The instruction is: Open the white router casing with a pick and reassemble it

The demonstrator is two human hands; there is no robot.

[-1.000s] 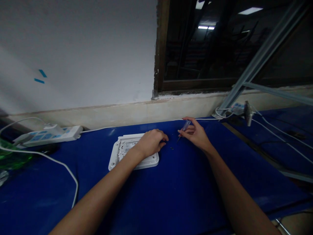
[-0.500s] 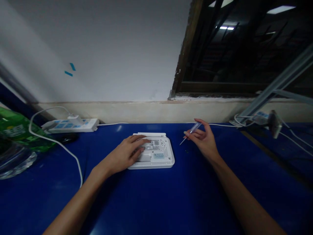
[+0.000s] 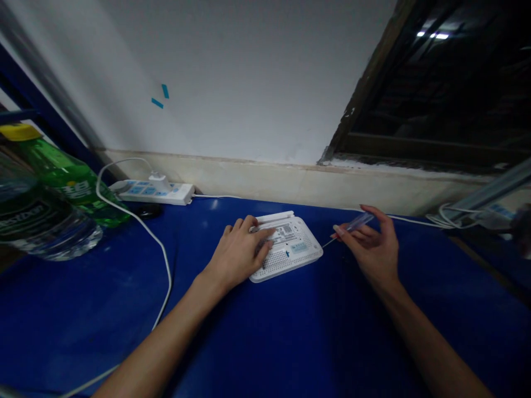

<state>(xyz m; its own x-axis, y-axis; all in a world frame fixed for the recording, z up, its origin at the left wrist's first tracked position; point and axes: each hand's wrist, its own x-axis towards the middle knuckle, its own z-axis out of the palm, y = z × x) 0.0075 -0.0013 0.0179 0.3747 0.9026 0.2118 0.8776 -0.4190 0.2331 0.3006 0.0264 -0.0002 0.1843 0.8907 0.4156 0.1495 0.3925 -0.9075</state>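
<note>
Hands work apart: the left hand (image 3: 238,254) lies spread across a white router (image 3: 301,250) near the middle of the blue worktop (image 3: 83,315), fingers pressing its upturned underside, seemingly to pin it steady. The right hand (image 3: 367,243) pinches a slim clear-handled screwdriver (image 3: 355,223) between thumb and fingers, well placed for fine control, its tip angled left and just beside the router's right corner. A green bottle (image 3: 70,185) stands well off to the far left.

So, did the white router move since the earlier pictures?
No, it seems not: the router sits in the same place against the power strip; only the view turned.
</note>
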